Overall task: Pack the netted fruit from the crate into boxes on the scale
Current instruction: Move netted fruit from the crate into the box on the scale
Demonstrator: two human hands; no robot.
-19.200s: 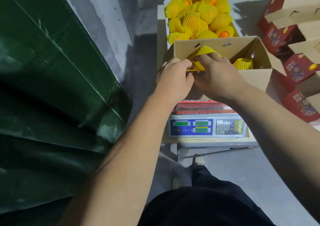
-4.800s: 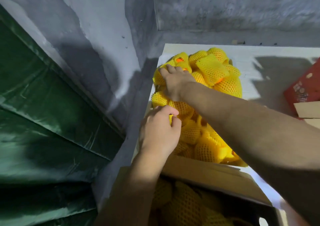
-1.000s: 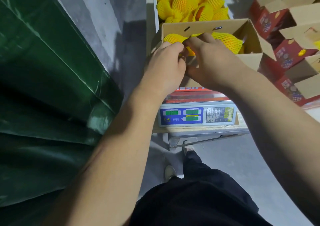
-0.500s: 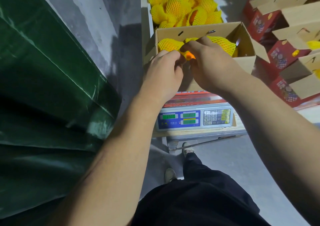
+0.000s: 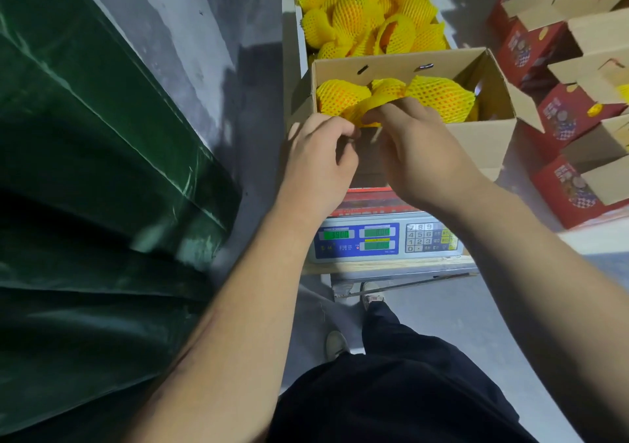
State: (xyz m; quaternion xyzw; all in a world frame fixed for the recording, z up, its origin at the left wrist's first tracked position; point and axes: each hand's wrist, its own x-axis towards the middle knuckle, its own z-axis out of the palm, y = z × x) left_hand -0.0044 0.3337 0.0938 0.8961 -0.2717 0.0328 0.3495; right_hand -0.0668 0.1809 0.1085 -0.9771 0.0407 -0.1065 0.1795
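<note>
An open cardboard box (image 5: 394, 65) stands on the electronic scale (image 5: 374, 242). Inside it lie yellow-netted fruit, one at the left (image 5: 340, 95) and one at the right (image 5: 439, 97). Between them, at the box's near wall, sits another netted fruit (image 5: 364, 111). My right hand (image 5: 415, 150) pinches its net from the right, and my left hand (image 5: 320, 156) has its fingers curled at the net's lower left edge. Behind the box, the crate (image 5: 299, 34) holds a heap of netted fruit (image 5: 367, 10).
Red gift boxes with open cardboard flaps (image 5: 551, 116) stand stacked at the right. A dark green tarp (image 5: 85, 170) fills the left side next to a grey wall. The scale rests on a wooden board, with my legs and shoes below it.
The orange skin seen between my fingers half a second ago is now covered by the net. Both hands have drawn slightly back toward the box's near wall.
</note>
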